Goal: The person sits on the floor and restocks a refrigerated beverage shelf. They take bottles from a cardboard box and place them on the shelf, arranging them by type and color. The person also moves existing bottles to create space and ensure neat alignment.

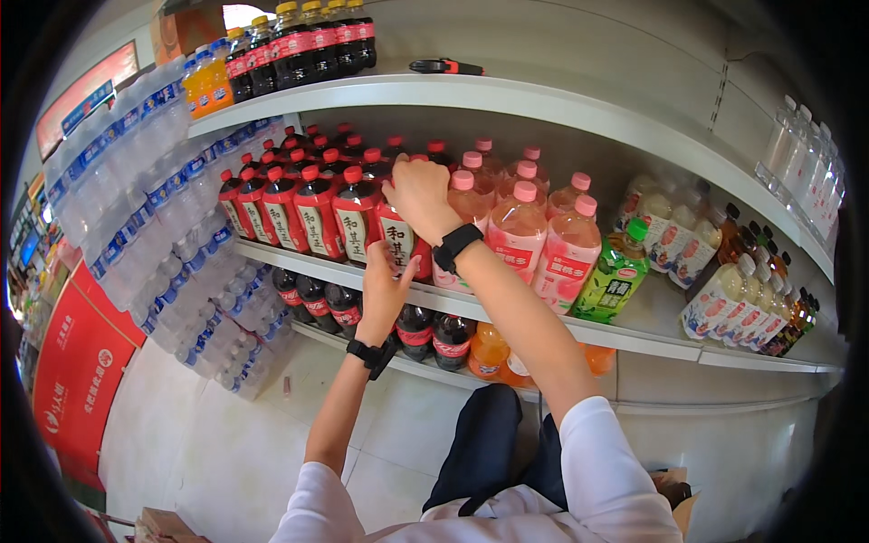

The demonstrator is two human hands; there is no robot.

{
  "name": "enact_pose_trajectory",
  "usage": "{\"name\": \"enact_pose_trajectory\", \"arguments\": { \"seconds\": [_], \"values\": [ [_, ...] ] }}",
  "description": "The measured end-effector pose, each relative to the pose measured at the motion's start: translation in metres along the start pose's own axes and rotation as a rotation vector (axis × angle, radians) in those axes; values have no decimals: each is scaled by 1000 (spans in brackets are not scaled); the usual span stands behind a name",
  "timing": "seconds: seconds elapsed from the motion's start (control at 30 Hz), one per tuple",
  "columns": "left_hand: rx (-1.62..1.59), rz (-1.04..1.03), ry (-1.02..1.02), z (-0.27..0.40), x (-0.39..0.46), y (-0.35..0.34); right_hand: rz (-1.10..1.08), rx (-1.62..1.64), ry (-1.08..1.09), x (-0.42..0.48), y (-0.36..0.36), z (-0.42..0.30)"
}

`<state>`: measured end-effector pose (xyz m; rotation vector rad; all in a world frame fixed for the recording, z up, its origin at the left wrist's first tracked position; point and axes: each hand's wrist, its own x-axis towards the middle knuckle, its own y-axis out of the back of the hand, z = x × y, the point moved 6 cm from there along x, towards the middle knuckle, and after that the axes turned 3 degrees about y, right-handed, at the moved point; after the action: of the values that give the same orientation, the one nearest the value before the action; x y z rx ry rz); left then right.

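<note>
My right hand (419, 193) is closed over the top of a red-labelled drink bottle (396, 234) in the front row of the middle shelf, hiding its cap. In front of that bottle's lower label is my left hand (385, 282), thumb and fingers apart; I cannot tell whether it touches the bottle. More red-capped bottles of the same kind (312, 217) stand upright in rows to the left. Directly to the right are pink-capped peach drink bottles (516, 224), followed by a green-capped bottle (614, 271).
Shrink-wrapped packs of water bottles (156, 197) are stacked at the left. A black-and-red tool (446, 66), kind unclear, lies on the upper shelf (543, 91). Cola bottles (414, 332) and orange drinks (489, 349) stand below. White-capped bottles (730, 298) are at right, cardboard (166, 526) at lower left.
</note>
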<state>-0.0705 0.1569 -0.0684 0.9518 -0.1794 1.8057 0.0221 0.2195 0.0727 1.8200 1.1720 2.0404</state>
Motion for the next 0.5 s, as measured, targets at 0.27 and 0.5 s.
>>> {"name": "enact_pose_trajectory", "arguments": {
  "seconds": [0.27, 0.5],
  "values": [
    [-82, -37, -45, -8, -19, 8, 200, 251, 73, -82, 119, -10],
    [-136, -37, 3, 23, -45, -35, 618, 284, -428, -249, 206, 150]
  ]
}}
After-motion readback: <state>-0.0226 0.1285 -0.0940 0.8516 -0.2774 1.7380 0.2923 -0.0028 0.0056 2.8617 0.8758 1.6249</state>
